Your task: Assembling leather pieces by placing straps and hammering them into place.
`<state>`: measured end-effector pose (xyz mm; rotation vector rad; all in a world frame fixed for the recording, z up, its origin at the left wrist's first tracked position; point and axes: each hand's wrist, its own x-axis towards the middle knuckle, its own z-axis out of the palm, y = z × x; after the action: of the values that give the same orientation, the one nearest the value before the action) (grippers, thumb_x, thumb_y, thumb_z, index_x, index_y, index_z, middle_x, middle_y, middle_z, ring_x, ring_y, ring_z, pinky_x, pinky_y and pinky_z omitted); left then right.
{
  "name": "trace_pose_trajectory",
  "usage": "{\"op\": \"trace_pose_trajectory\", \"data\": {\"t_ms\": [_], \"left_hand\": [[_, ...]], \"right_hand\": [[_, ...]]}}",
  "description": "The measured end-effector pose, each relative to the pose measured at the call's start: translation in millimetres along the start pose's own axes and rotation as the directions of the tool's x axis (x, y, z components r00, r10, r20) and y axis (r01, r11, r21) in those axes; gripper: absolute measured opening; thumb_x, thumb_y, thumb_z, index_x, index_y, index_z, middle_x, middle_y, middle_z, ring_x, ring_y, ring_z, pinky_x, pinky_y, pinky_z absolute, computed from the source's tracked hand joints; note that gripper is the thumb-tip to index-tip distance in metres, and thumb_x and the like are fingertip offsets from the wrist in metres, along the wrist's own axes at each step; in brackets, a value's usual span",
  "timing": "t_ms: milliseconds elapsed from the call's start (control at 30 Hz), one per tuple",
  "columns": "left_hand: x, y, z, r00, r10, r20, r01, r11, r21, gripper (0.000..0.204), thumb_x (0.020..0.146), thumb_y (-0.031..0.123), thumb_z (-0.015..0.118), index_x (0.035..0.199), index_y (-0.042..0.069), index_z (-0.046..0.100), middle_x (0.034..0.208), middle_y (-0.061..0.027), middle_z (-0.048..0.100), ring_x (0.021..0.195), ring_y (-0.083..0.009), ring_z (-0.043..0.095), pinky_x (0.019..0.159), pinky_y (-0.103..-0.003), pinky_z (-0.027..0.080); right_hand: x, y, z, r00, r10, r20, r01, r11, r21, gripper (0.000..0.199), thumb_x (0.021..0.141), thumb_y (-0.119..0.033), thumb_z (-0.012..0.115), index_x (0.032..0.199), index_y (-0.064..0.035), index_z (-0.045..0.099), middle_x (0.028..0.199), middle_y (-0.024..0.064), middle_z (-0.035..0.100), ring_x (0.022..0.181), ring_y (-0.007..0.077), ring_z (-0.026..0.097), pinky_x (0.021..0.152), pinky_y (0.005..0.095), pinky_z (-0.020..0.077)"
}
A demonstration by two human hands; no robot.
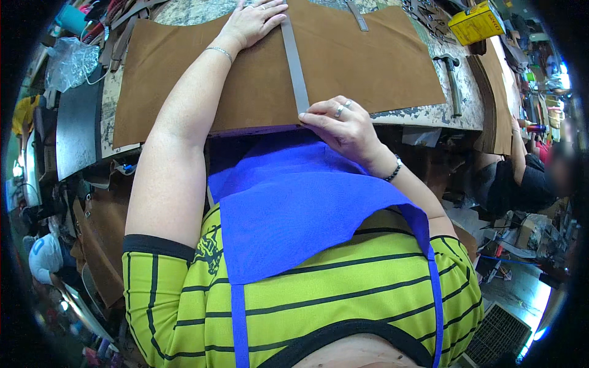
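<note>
A large brown leather sheet lies flat on the worn workbench. A long grey metal ruler runs across it from far to near. My left hand presses flat on the leather at the ruler's far end, fingers spread. At the sheet's near edge my right hand has its fingers curled at the ruler's near end, pinching something too small to make out. A blue apron hangs over my striped yellow-green shirt below the bench edge.
A hammer lies on the bench at the right, with a yellow box behind it. A second metal strip rests at the leather's far edge. Clear plastic bags and tools sit far left. Another person sits at right.
</note>
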<state>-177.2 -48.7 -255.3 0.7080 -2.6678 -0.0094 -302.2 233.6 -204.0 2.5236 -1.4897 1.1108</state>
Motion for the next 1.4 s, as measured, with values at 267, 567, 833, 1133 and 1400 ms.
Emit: {"op": "trace_pose_trajectory", "data": {"t_ms": [267, 567, 833, 1133, 1400], "left_hand": [[-6, 10, -17, 1.0, -0.006, -0.022, 0.004, 0.994, -0.105, 0.049, 0.091, 0.044, 0.044, 0.123, 0.009, 0.055, 0.134, -0.0083, 0.049, 0.13, -0.0256, 0.036, 0.105, -0.046, 0.026], [-5, 3, 1, 0.998, 0.043, -0.046, -0.041, 0.998, 0.038, 0.055, 0.09, 0.054, 0.042, 0.133, 0.021, 0.045, 0.142, -0.0022, 0.039, 0.133, -0.0235, 0.033, 0.104, -0.058, 0.022], [-9, 10, -4, 0.996, 0.014, 0.089, -0.022, 0.996, 0.087, 0.065, 0.085, 0.062, 0.043, 0.138, 0.025, 0.037, 0.146, -0.0004, 0.034, 0.136, -0.0234, 0.027, 0.107, -0.061, 0.014], [-6, 9, -8, 0.992, -0.002, 0.128, -0.012, 0.994, 0.107, 0.068, 0.084, 0.063, 0.044, 0.139, 0.024, 0.036, 0.146, -0.0002, 0.033, 0.137, -0.0246, 0.024, 0.106, -0.062, 0.014], [-5, 7, -4, 0.997, -0.01, 0.076, 0.006, 0.999, 0.049, 0.083, 0.077, 0.071, 0.047, 0.139, 0.017, 0.035, 0.148, -0.0072, 0.028, 0.137, -0.0277, 0.022, 0.105, -0.063, 0.016]], "right_hand": [[-15, 4, 19, 0.999, 0.014, 0.047, -0.013, 1.0, -0.007, 0.015, 0.075, -0.015, 0.067, 0.09, -0.0118, 0.067, 0.086, 0.0018, 0.063, 0.076, 0.0188, 0.06, 0.065, 0.0315, 0.0494], [10, 7, 5, 0.991, 0.091, 0.099, -0.09, 0.996, -0.023, 0.037, 0.076, -0.037, 0.069, 0.101, -0.0109, 0.063, 0.107, 0.0069, 0.057, 0.1, 0.0245, 0.055, 0.084, 0.0382, 0.0439], [27, 13, 49, 0.89, 0.297, 0.347, -0.228, 0.947, -0.225, 0.092, 0.084, -0.065, 0.042, 0.137, 0.0083, 0.026, 0.144, 0.026, 0.024, 0.137, 0.0366, 0.018, 0.11, 0.0501, 0.0191], [28, 13, 49, 0.857, 0.32, 0.403, -0.241, 0.941, -0.235, 0.095, 0.083, -0.066, 0.043, 0.139, 0.0069, 0.022, 0.147, 0.0244, 0.019, 0.139, 0.0351, 0.013, 0.112, 0.0471, 0.0131], [26, 13, 49, 0.868, 0.311, 0.388, -0.231, 0.943, -0.238, 0.092, 0.085, -0.064, 0.041, 0.138, 0.009, 0.022, 0.145, 0.0261, 0.021, 0.138, 0.0357, 0.015, 0.112, 0.0472, 0.0142]]}}
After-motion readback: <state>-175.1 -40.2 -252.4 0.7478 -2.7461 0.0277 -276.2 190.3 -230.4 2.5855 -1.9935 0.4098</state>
